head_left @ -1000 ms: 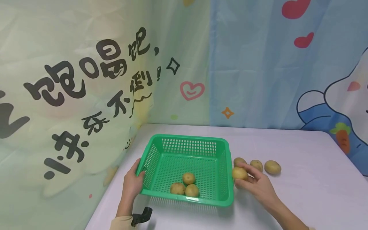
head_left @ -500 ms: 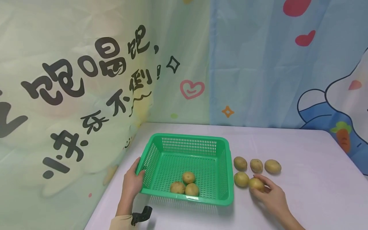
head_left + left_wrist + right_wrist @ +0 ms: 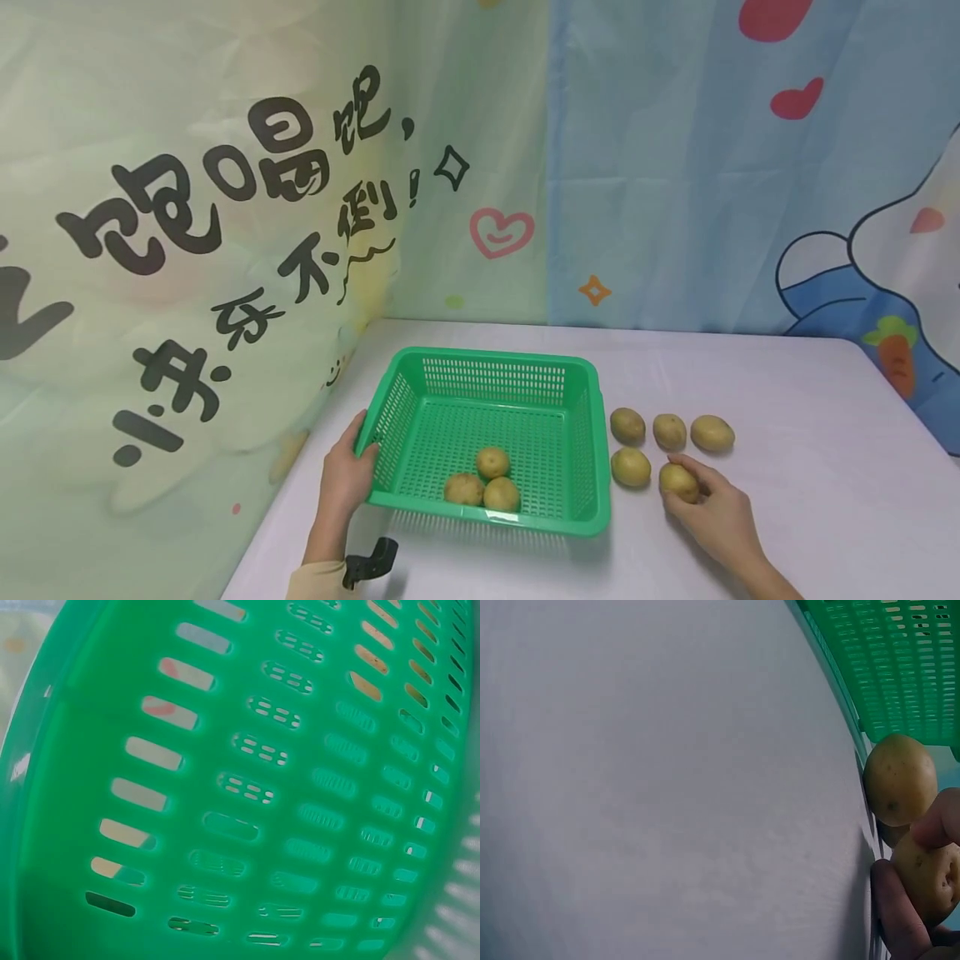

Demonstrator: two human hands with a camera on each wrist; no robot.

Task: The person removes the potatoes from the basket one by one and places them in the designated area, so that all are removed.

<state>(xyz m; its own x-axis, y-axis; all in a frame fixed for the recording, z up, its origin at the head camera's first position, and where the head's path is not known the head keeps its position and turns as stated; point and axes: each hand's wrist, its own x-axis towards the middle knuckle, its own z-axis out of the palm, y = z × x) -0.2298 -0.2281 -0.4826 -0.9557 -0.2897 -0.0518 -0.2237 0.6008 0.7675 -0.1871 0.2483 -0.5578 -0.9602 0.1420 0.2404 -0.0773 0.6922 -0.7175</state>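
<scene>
Green basket (image 3: pixel 495 357): three potatoes (image 3: pixel 492 463) in, four potatoes (image 3: pixel 670 432) out; your right hand (image 3: pixel 718 512) pinches a fifth potato (image 3: pixel 677 482), left hand (image 3: pixel 350 475) grips basket.

The head view looks forward and down across the table (image 3: pixel 810 500) to the cloth (image 3: pixel 667 167) behind, far enough back to take in the left hand (image 3: pixel 350 475), the right hand (image 3: pixel 716 504) and the whole basket (image 3: pixel 491 421). The left wrist view, tilted, faces the basket's slotted wall from very near. The right wrist view looks low along the table, rolled sideways, sharing the basket and held potato (image 3: pixel 678 483) with the head view.
</scene>
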